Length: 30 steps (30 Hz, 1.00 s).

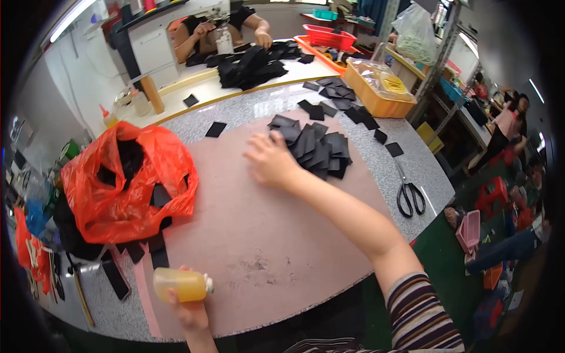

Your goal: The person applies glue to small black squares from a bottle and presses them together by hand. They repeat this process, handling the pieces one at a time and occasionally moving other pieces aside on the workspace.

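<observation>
A clear bottle of yellow liquid (183,285) lies tilted on its side in my left hand (189,312), its pale cap pointing right. My fingers wrap it from below, near the front of the pinkish-brown mat (235,206). Farther up the mat, my right hand (271,160) has its fingers spread, beside a heap of flat black pieces (315,147). Its fingertips reach the left edge of that heap, and nothing shows in its grasp. Scuffed dark marks (259,265) show on the mat between my arms.
A red plastic bag (126,194) holding black material stands at left, beside a phone (115,275). Black-handled scissors (411,197) lie at the right edge. An orange bin (376,88) stands behind. Across the table, a person's hands (263,36) work at a sewing machine (154,50).
</observation>
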{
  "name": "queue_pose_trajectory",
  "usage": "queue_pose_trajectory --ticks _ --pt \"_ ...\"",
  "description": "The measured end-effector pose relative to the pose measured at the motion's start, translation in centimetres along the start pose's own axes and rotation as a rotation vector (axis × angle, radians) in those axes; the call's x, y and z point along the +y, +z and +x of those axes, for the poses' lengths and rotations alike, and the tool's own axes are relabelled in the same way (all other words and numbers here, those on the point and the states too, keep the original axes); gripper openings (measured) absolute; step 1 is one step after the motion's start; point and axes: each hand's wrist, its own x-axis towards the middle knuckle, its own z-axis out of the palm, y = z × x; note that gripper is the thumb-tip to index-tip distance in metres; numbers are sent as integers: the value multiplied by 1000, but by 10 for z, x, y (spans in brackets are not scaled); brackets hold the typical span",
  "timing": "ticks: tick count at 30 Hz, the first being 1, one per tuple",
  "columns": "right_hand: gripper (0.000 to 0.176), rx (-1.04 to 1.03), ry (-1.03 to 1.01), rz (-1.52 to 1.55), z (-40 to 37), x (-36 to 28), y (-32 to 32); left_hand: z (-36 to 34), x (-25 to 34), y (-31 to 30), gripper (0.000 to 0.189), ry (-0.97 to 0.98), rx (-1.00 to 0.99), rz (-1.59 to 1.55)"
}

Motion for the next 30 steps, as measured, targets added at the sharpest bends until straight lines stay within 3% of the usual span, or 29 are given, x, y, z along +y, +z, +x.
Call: queue_pose_trajectory --ticks 4,6,9,10,11,12,15,16,18,20,23,24,25,27,30 --pt "30 -152 -8 27 80 -20 45 9 -2 -23 64 -69 -73 -114" --pt "21 -44 45 33 112 -14 84 0 -2 -29 72 -41 -136 -76" --pt "15 -73 141 70 144 -2 129 2 -4 -28 76 76 -276 2" --pt "14 -97 56 39 151 1 134 3 -5 -27 75 125 -324 32" --pt "13 -123 -31 10 161 6 133 5 -5 -25 77 174 -300 101" --pt "12 -149 -119 -19 169 10 132 6 -2 -25 79 103 -253 77" --pt "11 -235 -91 -3 178 10 109 6 4 -26 83 -44 -130 28" --pt "10 -116 -15 49 175 11 107 5 5 -23 85 -53 -99 29" --pt "8 117 135 168 159 7 99 4 7 -18 77 -46 -12 -46" --pt "9 268 288 641 126 -11 57 6 2 -12 62 -18 92 -212" --pt "20 -338 609 1272 36 -53 -29 6 4 -12 61 -12 35 -245" --pt "18 -374 504 1129 1 -69 -43 5 3 -10 61 -4 14 -245" --pt "15 -278 337 1025 -34 -82 -54 4 2 -7 61 -33 7 -283" --pt "12 -410 397 914 -77 -110 -90 7 1 1 60 -93 -16 -359" --pt "12 -219 307 860 -109 -127 -98 9 -7 39 57 -235 -154 -414"
